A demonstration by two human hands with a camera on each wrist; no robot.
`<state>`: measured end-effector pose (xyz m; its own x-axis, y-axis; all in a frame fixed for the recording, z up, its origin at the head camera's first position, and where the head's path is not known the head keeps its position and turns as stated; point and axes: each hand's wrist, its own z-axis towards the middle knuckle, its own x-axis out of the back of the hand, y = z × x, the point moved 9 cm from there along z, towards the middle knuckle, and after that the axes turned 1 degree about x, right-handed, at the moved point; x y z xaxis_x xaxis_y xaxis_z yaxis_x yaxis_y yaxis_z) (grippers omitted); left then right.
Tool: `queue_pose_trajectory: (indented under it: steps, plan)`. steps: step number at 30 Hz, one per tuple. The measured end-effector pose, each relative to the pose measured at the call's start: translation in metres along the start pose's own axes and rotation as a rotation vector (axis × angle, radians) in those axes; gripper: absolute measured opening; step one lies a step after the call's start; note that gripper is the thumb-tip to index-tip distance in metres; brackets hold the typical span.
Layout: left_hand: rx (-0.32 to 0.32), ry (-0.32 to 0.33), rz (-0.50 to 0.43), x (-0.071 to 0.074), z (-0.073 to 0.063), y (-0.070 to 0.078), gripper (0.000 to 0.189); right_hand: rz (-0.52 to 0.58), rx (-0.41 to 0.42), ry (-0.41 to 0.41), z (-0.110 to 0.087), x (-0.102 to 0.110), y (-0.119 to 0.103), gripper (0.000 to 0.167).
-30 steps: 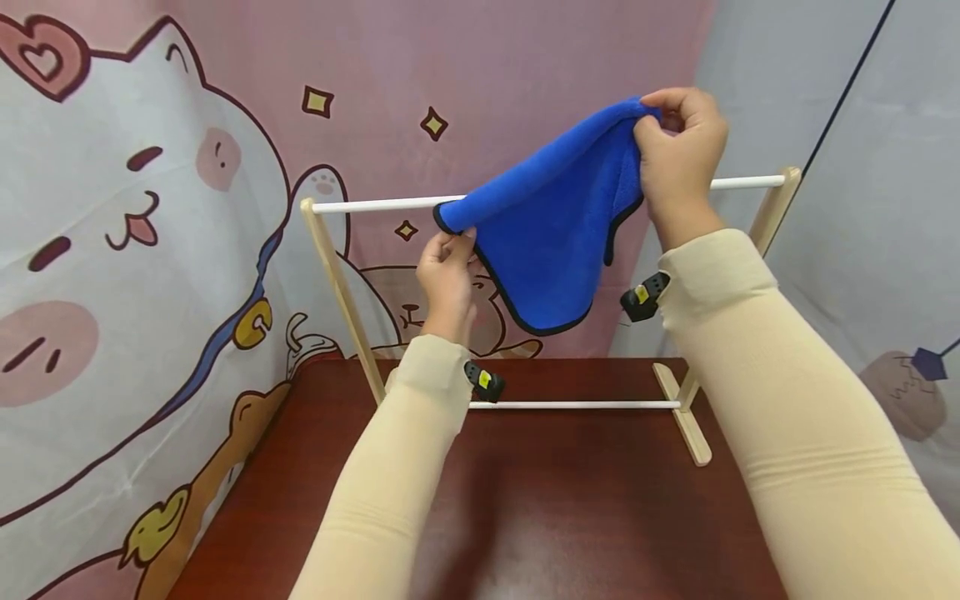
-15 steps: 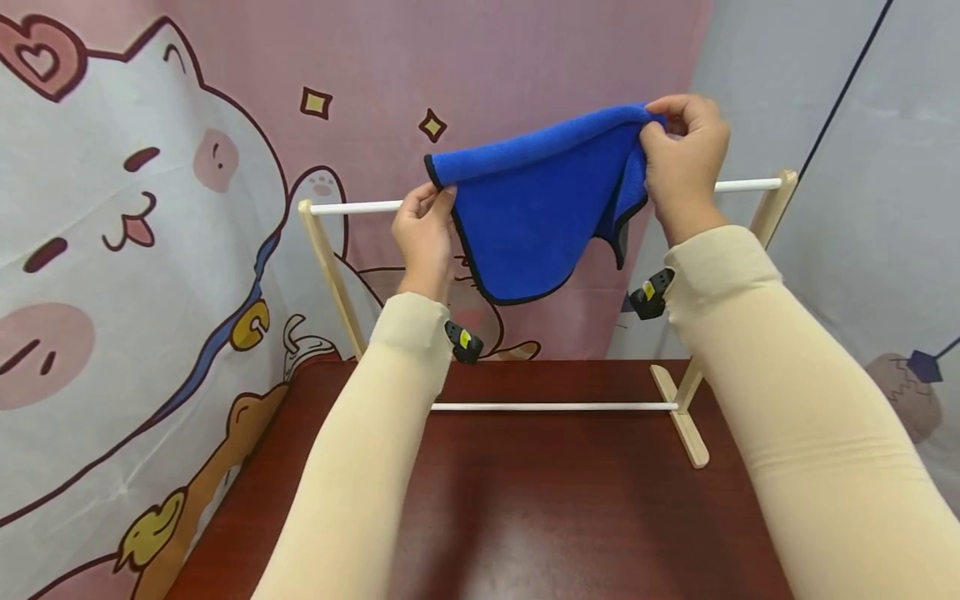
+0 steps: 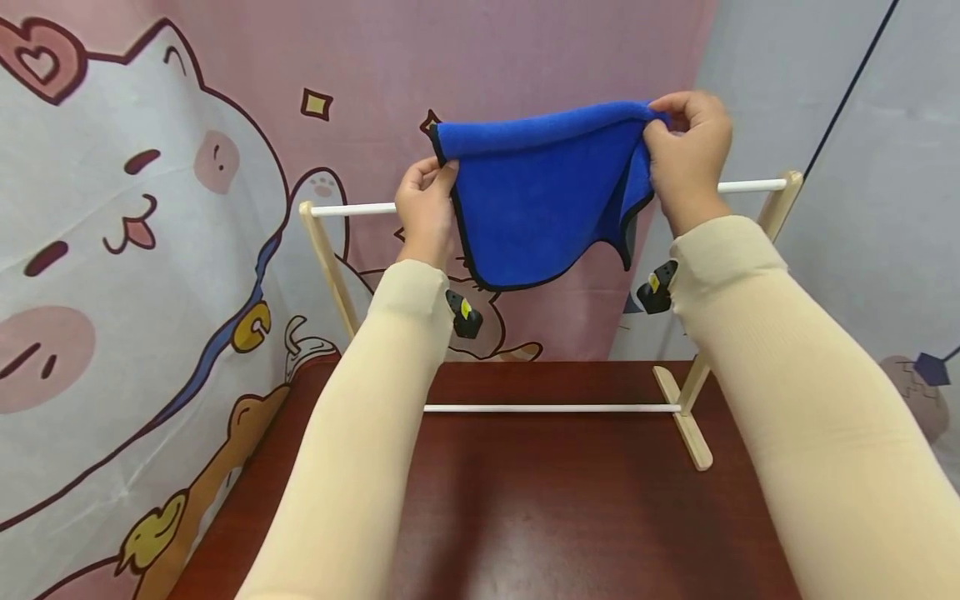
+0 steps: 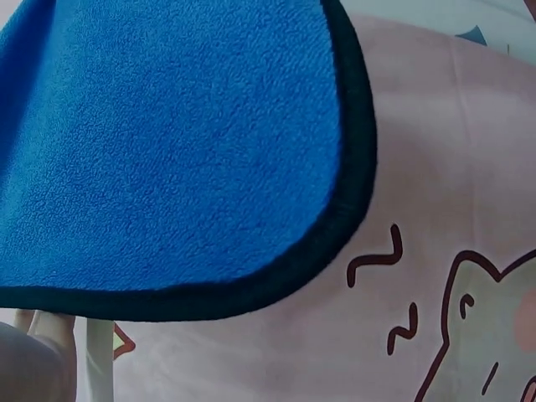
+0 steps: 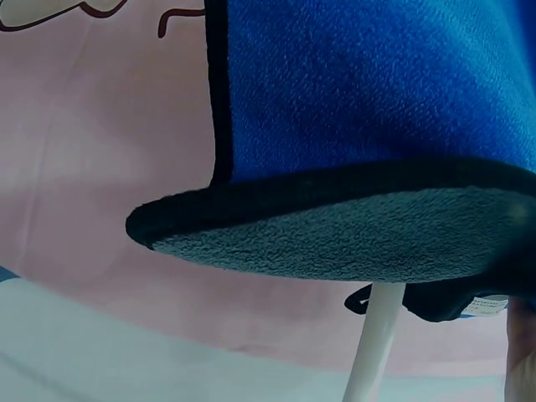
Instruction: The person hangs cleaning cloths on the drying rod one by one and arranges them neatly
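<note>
Before the white upper rail (image 3: 354, 209) of a wooden-ended rack (image 3: 329, 271), a blue towel (image 3: 536, 200) hangs spread, obscuring the rail's middle. The left hand (image 3: 425, 208) pinches the towel's left edge; the right hand (image 3: 693, 158) pinches its upper right end. A lower rail (image 3: 551, 408) runs over the red-brown table (image 3: 570, 517); a cartoon-printed curtain (image 3: 540, 54) hangs behind.

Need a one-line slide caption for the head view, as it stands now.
Left hand and right hand hold up a black-edged blue cloth, hiding the middle of the white top bar.
</note>
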<state>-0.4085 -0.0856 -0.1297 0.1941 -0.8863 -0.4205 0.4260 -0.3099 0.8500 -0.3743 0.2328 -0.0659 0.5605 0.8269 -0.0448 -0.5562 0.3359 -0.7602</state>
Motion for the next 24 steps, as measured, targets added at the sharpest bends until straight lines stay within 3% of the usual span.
queue_pose_trajectory:
  steps: [8, 13, 17, 24]
  plan:
    - [0.019, 0.041, 0.12, 0.003, 0.007, -0.003, 0.006, -0.128, 0.004, -0.041, 0.002, -0.004, 0.009, 0.022]
    - [0.009, 0.059, 0.145, 0.005, 0.01, -0.001, 0.006, -0.215, 0.008, -0.077, 0.002, -0.007, 0.016, 0.019]
    - [0.003, 0.055, 0.167, 0.006, 0.011, 0.001, 0.007, -0.248, 0.008, -0.106, 0.003, -0.008, 0.02, 0.02]
    - [0.051, 0.036, 0.207, 0.01, 0.013, -0.003, 0.011, -0.262, -0.005, -0.158, 0.004, -0.011, 0.027, 0.021]
